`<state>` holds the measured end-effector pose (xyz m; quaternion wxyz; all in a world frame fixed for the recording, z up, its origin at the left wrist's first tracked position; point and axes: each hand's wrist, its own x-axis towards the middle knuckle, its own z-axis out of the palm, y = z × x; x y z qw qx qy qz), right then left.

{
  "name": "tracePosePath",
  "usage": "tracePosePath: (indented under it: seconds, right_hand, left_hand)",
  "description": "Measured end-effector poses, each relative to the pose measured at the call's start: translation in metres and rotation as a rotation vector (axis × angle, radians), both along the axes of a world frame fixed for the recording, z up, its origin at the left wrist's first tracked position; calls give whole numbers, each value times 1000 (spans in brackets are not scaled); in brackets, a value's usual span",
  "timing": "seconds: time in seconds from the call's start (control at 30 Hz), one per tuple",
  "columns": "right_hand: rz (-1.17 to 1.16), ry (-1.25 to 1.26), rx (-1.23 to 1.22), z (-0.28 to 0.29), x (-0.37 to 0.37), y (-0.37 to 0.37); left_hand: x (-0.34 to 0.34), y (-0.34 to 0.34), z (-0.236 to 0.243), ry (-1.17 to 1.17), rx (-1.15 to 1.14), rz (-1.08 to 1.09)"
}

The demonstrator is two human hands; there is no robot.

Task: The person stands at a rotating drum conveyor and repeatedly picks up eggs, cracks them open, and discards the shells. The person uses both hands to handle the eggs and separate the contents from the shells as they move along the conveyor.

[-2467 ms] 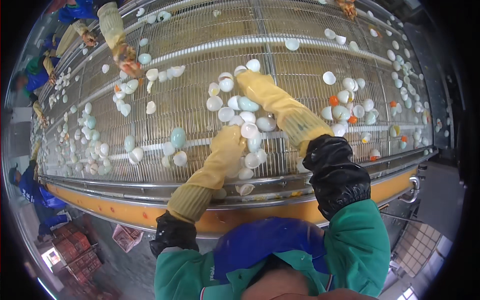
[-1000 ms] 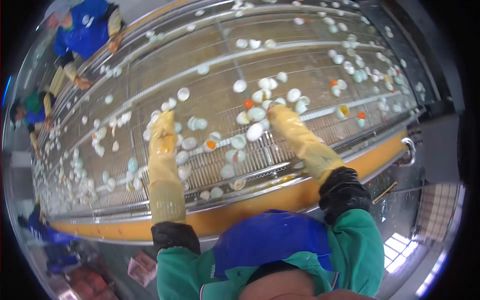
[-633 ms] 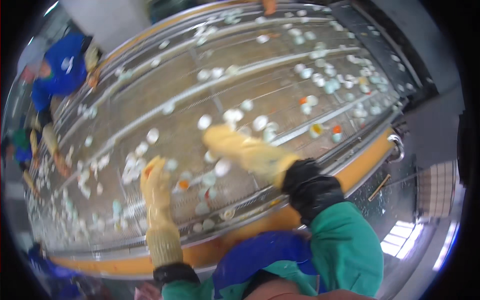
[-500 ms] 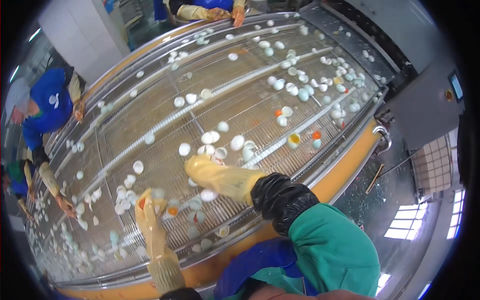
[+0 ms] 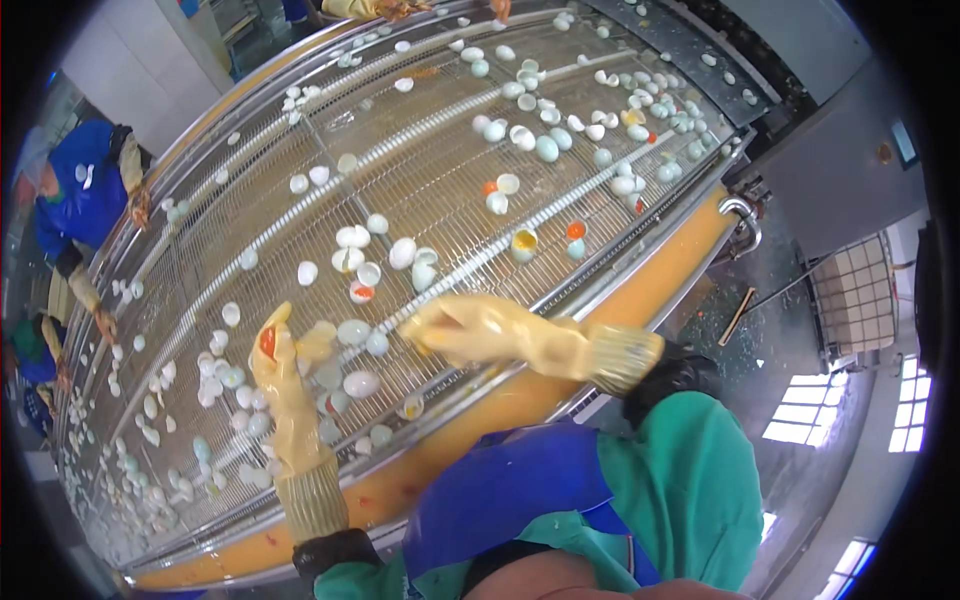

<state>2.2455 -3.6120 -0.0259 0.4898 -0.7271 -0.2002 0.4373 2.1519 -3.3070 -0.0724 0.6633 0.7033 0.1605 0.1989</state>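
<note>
Metal grating (image 5: 450,190), long and finely barred, crossed the workroom on a slant, with a yellow-orange side panel (image 5: 640,295) running along its near edge. Eggshells (image 5: 402,253), white and pale blue-green, lay strewn over the grating, singly and in clusters, most thickly toward the upper right and lower left.

The person's left hand (image 5: 285,355), in a pale yellow glove, was raised over the near part of the grating; its fingers were curled about an orange-red yolk (image 5: 267,342) in the palm. The right hand (image 5: 470,330), gloved alike, hovered nearby to the right, palm side partly in view and fingers bent inward; whether they held anything could not be told. Between the hands and just below them lay a white egg (image 5: 361,384) and a pale blue shell (image 5: 377,342), the latter near the right fingertips. Farther off to the upper right, a shell cup (image 5: 524,243) with yellow contents stood apart from an orange yolk (image 5: 575,230).

At the left, a co-worker in a blue apron (image 5: 85,185) stood with hands at the grating's far edge. A grey cabinet (image 5: 840,170) and a caged white container (image 5: 855,295) occupied the right side of the room.
</note>
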Motion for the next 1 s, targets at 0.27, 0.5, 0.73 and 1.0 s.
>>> tracePosePath:
  seconds: [0.27, 0.5, 0.73, 1.0]
  right_hand:
    - [402, -667, 205, -75, -65, -116]
    - [-466, -741, -212, -83, 44, -162]
    - [-41, -710, -952, -173, 157, -196]
    - [-340, -484, -523, -185, 165, -236]
  left_hand:
    - [-40, -114, 46, 445, -200, -269]
    - [-79, -172, 51, 1063, 218, -675]
    - [-40, -221, 39, 1211, 815, -1048]
    - [-4, -239, 55, 1290, 365, -883]
